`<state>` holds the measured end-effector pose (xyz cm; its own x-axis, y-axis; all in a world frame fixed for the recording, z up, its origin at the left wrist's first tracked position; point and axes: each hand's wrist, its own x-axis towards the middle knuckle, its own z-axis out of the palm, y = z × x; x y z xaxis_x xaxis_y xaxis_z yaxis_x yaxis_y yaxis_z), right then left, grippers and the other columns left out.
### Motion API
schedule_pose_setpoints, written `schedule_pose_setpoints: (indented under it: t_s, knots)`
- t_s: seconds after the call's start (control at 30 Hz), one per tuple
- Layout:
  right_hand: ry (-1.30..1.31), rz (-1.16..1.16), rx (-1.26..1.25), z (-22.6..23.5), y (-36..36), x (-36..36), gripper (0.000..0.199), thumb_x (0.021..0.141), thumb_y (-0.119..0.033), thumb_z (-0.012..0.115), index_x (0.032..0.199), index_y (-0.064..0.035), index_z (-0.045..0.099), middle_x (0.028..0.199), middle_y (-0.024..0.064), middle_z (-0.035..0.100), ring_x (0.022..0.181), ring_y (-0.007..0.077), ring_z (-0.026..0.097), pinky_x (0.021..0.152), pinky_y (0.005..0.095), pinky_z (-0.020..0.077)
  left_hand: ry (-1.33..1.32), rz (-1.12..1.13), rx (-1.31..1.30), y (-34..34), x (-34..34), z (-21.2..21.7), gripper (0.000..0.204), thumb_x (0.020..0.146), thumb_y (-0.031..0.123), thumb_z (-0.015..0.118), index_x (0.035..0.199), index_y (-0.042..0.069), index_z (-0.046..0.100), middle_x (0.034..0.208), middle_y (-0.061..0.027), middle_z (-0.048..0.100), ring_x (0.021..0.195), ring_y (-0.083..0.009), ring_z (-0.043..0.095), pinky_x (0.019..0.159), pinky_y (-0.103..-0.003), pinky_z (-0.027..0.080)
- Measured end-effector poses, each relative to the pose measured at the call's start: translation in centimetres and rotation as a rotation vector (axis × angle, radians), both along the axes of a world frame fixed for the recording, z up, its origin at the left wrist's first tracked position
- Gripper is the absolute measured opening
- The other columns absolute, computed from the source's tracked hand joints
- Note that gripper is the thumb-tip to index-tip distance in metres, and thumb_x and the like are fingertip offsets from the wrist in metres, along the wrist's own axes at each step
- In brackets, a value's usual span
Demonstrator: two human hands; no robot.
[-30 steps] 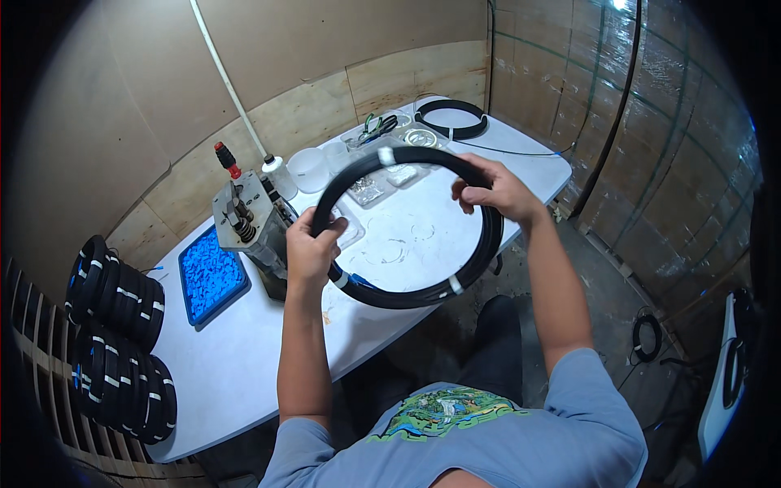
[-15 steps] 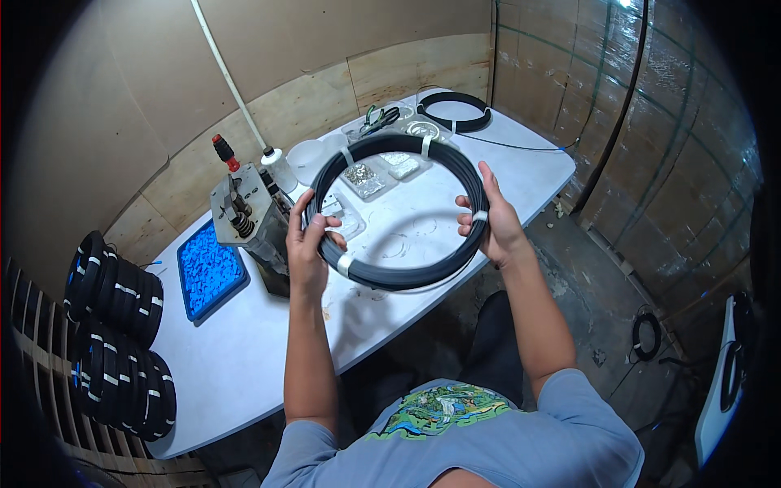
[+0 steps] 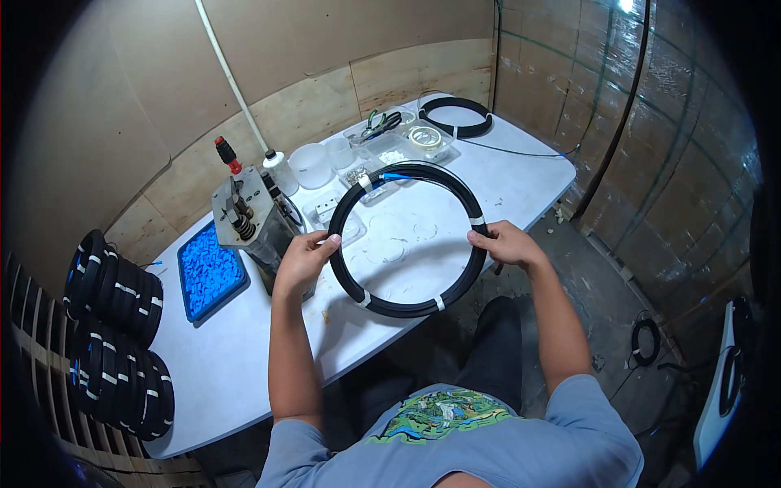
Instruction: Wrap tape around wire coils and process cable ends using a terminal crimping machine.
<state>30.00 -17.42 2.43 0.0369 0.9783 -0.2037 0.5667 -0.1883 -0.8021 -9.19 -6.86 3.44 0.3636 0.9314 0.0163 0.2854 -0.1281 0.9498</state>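
Note:
Between my hands I hold up a coil of black cable (image 3: 396, 309), bound at several spots with white tape. A blue end piece (image 3: 397, 176) shows at its far side. My left hand (image 3: 307, 259) is closed on the coil's left side, thumb on top. On the opposite side my right hand (image 3: 506, 244) pinches the coil with its thumb over the front, its other fingers partly hidden. Below the coil is the white table (image 3: 382, 244). A hand press with a red-and-black handle (image 3: 254, 220) stands just left of my left hand.
Left of the press lies a blue tray of small blue parts (image 3: 210, 272). Stacked black coils (image 3: 122, 366) stand at the left edge. Behind are a white bottle (image 3: 279, 169), a clear tub (image 3: 311, 167), a tape roll (image 3: 425, 137), pliers (image 3: 382, 124) and another cable coil (image 3: 455, 117).
The coil has come lower and nearer to me and turned, so the blue end piece now shows. My hands have shifted their grip, thumbs now over the coil's front.

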Motion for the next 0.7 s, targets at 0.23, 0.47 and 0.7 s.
schedule_pose_setpoints:
  t_s: [0.23,0.47,0.7]
  knots:
    - [0.949,-0.211,0.433,-3.8,0.6,-3.1,0.036,0.102,-0.038,0.061,0.088,-0.0046,0.059,0.080,0.0043,0.061,0.069,0.0137,0.060,0.061,0.0282,0.0503,-0.605,0.073,-0.174,-2.1,4.6,-0.5,0.045,0.108,0.044,0.048,0.134,0.009,0.056,0.093,-0.0057,0.064,0.078,-0.0150,0.062,0.072,-0.033,0.054]
    - [1.079,-0.157,0.579,-1.4,-1.4,-6.5,0.042,0.101,-0.015,0.061,0.137,-0.0062,0.040,0.076,0.0015,0.051,0.054,0.0095,0.049,0.049,0.0270,0.0440,-0.545,0.194,-0.015,-1.7,5.1,-1.4,0.013,0.101,0.016,0.063,0.105,0.010,0.052,0.066,0.0058,0.043,0.050,-0.0045,0.038,0.044,-0.023,0.035]
    - [0.943,-0.228,0.639,0.6,-1.9,-8.7,0.041,0.097,-0.007,0.061,0.134,-0.0059,0.043,0.073,0.0011,0.047,0.055,0.0086,0.046,0.049,0.0262,0.0438,-0.556,0.190,-0.038,-1.4,4.2,-0.7,0.011,0.101,0.015,0.062,0.106,0.012,0.052,0.068,0.0074,0.040,0.051,-0.0031,0.035,0.045,-0.022,0.031]
